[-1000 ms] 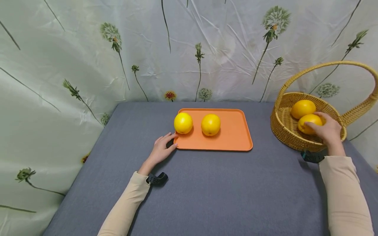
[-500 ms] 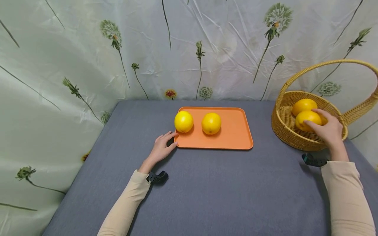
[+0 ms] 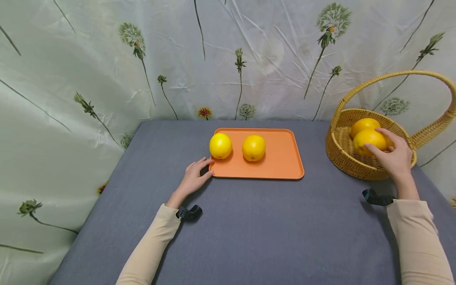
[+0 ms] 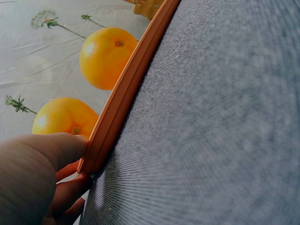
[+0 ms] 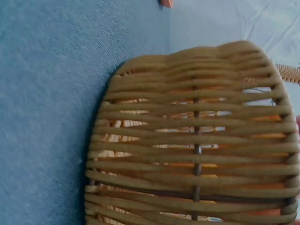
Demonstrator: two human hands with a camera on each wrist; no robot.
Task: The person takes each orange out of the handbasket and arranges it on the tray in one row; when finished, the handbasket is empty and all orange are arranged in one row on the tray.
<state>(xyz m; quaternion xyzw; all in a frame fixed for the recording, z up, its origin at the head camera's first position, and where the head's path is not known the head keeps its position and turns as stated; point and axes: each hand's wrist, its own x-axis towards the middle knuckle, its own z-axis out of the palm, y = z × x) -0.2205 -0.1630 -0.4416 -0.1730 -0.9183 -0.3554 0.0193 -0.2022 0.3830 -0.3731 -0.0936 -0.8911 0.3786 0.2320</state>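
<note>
My right hand [image 3: 392,156] grips an orange [image 3: 369,140] and holds it just above the rim of the wicker basket [image 3: 342,156] at the right; the right wrist view shows only the basket wall [image 5: 192,150]. A second orange [image 3: 362,125] lies in the basket behind it. An orange tray [image 3: 281,160] sits mid-table with two oranges, one at its left end [image 3: 220,145] and one beside it [image 3: 253,147]. My left hand [image 3: 194,178] rests on the cloth with fingers touching the tray's near left corner [image 4: 101,150].
A grey cloth [image 3: 249,221] covers the table. A floral curtain [image 3: 107,71] hangs behind and to the left. The basket's tall handle [image 3: 409,75] arches over it. Black wrist straps [image 3: 374,197] show at both sleeves.
My right hand has lifted its orange up from inside the basket and a little toward the left. The left hand and the tray have stayed put.
</note>
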